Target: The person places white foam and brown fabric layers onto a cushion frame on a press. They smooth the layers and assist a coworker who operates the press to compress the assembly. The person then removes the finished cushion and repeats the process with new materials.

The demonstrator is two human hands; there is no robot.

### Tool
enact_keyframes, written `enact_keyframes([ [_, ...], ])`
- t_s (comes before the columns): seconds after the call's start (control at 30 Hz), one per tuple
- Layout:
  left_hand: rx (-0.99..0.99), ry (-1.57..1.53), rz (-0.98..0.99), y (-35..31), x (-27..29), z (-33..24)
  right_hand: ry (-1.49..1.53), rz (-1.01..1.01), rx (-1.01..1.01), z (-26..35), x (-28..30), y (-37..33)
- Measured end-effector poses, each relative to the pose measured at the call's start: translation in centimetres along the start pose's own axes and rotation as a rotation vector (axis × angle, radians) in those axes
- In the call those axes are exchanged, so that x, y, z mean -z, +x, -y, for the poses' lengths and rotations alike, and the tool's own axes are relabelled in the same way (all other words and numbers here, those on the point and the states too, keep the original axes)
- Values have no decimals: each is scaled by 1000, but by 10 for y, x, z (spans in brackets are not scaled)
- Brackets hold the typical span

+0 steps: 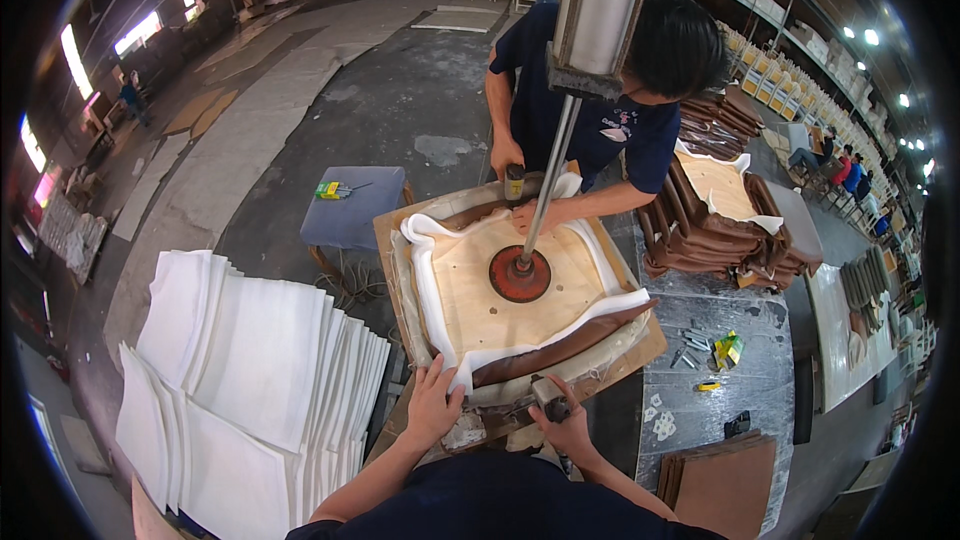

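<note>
A seat panel of light plywood (470,290) lies under a press, with white padding (440,325) and brown leather-like cover (560,342) around its edges. The press's red round foot (520,275) bears on the middle of the wood. My left hand (432,405) rests with fingers spread on the near left corner of the padding. In my right hand (565,425) is a staple gun (549,397), its head beside the near edge of the seat. Across from me, a co-worker's hand (508,155) grips a similar tool (514,181), and their other hand touches the far edge.
White padding sheets (250,370) are stacked at my left. A blue-grey padded stool (355,205) stands beyond them. On my right, a plastic-covered table (740,390) carries staple strips, a yellow-green box and brown sheets (722,480). Brown covered seats (700,210) are piled behind it. The press cylinder (603,10) hangs overhead.
</note>
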State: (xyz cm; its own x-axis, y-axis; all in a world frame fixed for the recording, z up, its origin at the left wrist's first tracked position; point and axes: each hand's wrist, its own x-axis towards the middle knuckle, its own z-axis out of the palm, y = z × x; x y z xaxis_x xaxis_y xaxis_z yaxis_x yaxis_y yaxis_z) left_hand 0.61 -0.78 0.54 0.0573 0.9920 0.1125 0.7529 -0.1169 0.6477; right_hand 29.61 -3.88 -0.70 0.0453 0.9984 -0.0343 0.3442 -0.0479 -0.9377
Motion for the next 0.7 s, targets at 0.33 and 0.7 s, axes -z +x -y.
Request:
enact_keyframes([
  [0.33,-3,-14,0,1,-1,3,61,4,18,-2,-2,1],
  [0.7,106,-226,85,34,35,28,13,-21,-68,19,-4,-2],
])
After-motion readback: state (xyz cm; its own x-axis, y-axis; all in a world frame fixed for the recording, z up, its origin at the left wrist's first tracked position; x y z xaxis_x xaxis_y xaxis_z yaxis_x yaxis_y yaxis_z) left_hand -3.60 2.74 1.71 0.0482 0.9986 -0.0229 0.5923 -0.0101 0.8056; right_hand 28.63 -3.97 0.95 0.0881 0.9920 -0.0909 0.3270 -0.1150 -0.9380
